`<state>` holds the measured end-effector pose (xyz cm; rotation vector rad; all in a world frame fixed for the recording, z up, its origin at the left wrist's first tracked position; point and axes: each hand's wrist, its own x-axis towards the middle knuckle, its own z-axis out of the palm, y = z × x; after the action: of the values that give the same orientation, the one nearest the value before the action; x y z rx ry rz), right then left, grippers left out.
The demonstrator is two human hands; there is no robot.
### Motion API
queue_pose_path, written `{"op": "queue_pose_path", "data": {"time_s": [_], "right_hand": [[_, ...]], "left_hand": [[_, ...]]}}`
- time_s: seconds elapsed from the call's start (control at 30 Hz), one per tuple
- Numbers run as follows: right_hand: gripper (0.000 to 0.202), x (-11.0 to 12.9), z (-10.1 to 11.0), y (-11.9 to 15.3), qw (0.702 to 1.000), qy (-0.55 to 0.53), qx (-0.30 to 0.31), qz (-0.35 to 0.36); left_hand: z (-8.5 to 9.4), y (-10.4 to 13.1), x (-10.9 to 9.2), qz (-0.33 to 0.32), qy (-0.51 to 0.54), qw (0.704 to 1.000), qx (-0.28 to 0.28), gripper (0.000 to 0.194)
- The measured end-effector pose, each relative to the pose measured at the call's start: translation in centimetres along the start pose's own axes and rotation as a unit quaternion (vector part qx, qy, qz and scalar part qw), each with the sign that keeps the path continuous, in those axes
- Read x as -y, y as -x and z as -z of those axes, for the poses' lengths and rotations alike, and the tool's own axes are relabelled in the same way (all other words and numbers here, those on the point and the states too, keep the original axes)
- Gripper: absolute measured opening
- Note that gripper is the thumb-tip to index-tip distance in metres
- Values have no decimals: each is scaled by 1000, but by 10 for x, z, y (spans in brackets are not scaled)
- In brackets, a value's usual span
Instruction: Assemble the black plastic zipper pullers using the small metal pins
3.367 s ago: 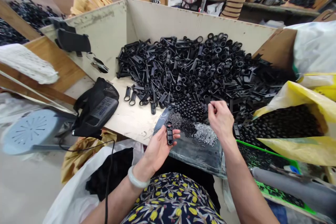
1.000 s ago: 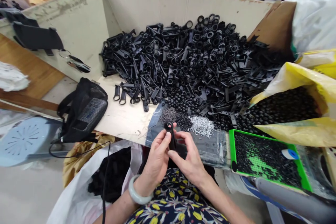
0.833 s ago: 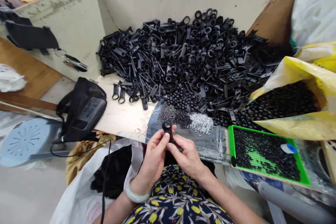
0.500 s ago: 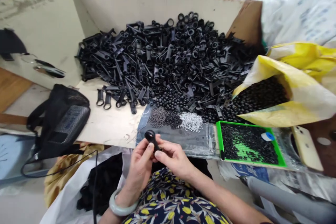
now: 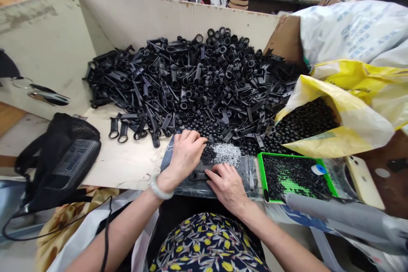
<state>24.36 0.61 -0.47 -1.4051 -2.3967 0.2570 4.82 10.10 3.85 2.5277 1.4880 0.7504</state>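
A long black plastic part with a ring at one end (image 5: 199, 176) is lying flat on a dark, glossy sheet (image 5: 188, 190) at the near edge of the pale wooden counter (image 5: 129, 162). The right hand (image 5: 228, 188) is holding its far end, fingers curling in with little gap. The left hand (image 5: 187, 153) is reaching beside a heap of tiny black pieces (image 5: 208, 155), its fingers bunching downward—whether they are gripping anything, I cannot tell. A heap of short silver metal pins (image 5: 227, 153) is lying between the hands. The work on this one part is probably only partway along; no fitted piece is showing. Much is remaining: a broad pile of loose black plastic parts (image 5: 178, 78) is filling the back.
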Motion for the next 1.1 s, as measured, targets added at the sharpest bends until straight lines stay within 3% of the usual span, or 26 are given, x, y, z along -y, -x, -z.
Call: {"op": "queue_pose_path", "data": {"time_s": [0.17,0.23,0.3,0.4,0.53,0.63,0.73,0.87,0.97,1.1], "right_hand": [[38,0,0,8,998,-57,5,-15],[36,-1,1,13,997,-71,-2,-15],[34,-1,1,17,997,-80,-8,-17],[34,-2,-1,20,996,-85,-13,-22],[39,-3,-5,22,996,-86,-21,-24],[45,-5,-8,23,995,-94,-19,-30],[44,-6,-11,22,995,-94,-27,-34],[35,-2,-11,20,995,-86,-40,-25],[35,-1,0,27,994,-95,-51,-18],[28,-11,27,49,973,-143,-146,-107]], "left_hand": [[-23,-37,-2,-73,-109,986,99,8],[-25,-39,3,-82,-97,987,102,6],[-22,-35,9,-80,-48,993,71,5],[-10,-18,10,-43,95,995,0,7],[4,20,-7,78,287,953,-59,17],[7,47,-23,125,286,943,-113,32],[7,60,-35,126,228,954,-148,26],[12,67,-43,117,216,960,-136,17],[13,77,-48,150,275,945,-94,13],[2,98,-58,207,351,913,-31,14]]}}
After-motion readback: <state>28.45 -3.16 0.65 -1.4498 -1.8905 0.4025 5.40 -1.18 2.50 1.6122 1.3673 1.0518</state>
